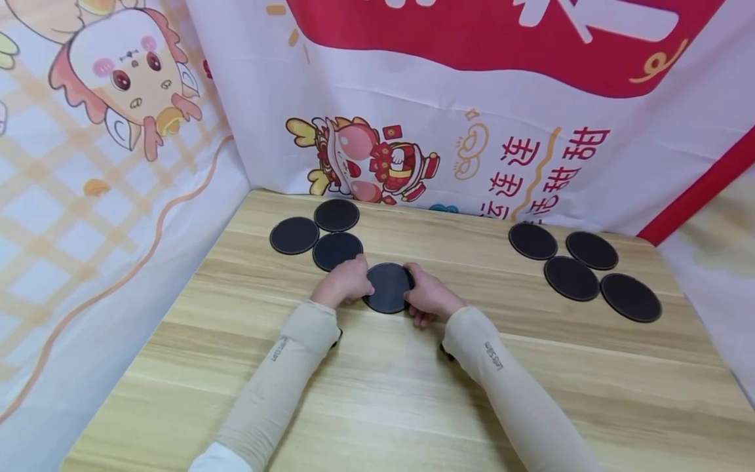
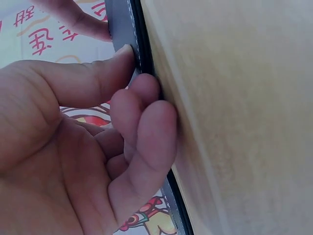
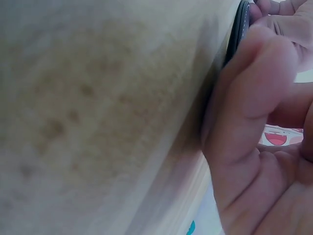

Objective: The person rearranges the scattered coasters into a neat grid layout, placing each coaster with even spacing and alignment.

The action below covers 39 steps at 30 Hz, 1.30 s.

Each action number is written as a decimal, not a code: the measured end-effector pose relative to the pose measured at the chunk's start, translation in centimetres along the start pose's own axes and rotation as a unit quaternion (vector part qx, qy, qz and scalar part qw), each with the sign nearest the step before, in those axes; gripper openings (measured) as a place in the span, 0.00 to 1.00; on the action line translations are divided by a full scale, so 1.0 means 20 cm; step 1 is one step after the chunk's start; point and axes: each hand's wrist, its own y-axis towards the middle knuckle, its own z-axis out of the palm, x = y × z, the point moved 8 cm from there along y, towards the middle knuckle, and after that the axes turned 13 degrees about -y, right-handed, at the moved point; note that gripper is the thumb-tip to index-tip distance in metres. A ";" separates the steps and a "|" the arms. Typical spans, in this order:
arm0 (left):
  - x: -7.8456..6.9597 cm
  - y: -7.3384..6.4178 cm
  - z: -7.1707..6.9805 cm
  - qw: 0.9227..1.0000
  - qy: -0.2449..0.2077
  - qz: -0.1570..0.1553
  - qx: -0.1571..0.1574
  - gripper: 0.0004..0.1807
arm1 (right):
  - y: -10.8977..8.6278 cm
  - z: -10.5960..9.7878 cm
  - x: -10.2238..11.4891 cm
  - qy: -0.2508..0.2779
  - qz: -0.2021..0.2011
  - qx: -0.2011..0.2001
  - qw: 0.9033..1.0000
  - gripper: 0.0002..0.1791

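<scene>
Head view: my left hand [image 1: 347, 282] and right hand [image 1: 433, 294] hold the stitched black round coaster [image 1: 387, 290] at opposite edges. Grip state: narrow on both sides; left thumb on the rim with fingers curled at the edge, right thumb and fingers closed at the other rim.

Coaster position: between my 2 hands, at or just above the wood-grain tabletop [image 1: 377, 400]; I cannot tell whether it is lifted. Its edge shows more than 1 dark band; I cannot tell whether 2 coasters are stacked.

Caution 1: If stacked, uneven pressure from my hands could slide the layers apart.
Caution 2: The rim is thin. If 1 thumb slackens, that side could drop and tilt.
Caution 3: My left fingers sit just beside the near left coaster [image 1: 336, 250]. Leftward drift could push it into the 2 coasters [image 1: 294, 235] behind.
Caution 4: The 4 right-side coasters [image 1: 571, 278] lie well apart from my right hand; contact appears unlikely unless it swings wide.
</scene>
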 end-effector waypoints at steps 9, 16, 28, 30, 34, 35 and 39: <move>0.01 0.01 0.00 1.000 -0.005 -0.004 0.013 0.47 | 0.00 0.00 0.01 -0.021 0.010 0.000 1.000 0.39; 0.02 0.02 0.01 1.000 -0.003 -0.021 0.018 0.43 | 0.00 0.00 0.01 -0.020 0.001 -0.001 1.000 0.39; 0.01 0.02 -0.01 0.999 -0.028 -0.020 0.013 0.41 | 0.02 -0.01 -0.01 0.003 0.001 0.017 1.000 0.38; 0.02 0.01 0.00 0.999 -0.034 -0.022 0.017 0.41 | 0.01 -0.01 -0.04 0.039 -0.002 0.032 0.999 0.39; 0.03 -0.01 0.02 0.998 -0.041 -0.024 0.029 0.44 | 0.01 -0.11 -0.16 0.073 -0.015 0.029 0.997 0.39; 0.03 -0.01 0.01 0.999 -0.040 -0.022 0.030 0.44 | 0.01 -0.16 -0.20 0.073 -0.015 0.021 0.997 0.39; -0.01 -0.03 -0.01 0.999 -0.027 -0.011 0.027 0.47 | 0.03 -0.43 -0.39 0.031 0.000 -0.041 0.999 0.38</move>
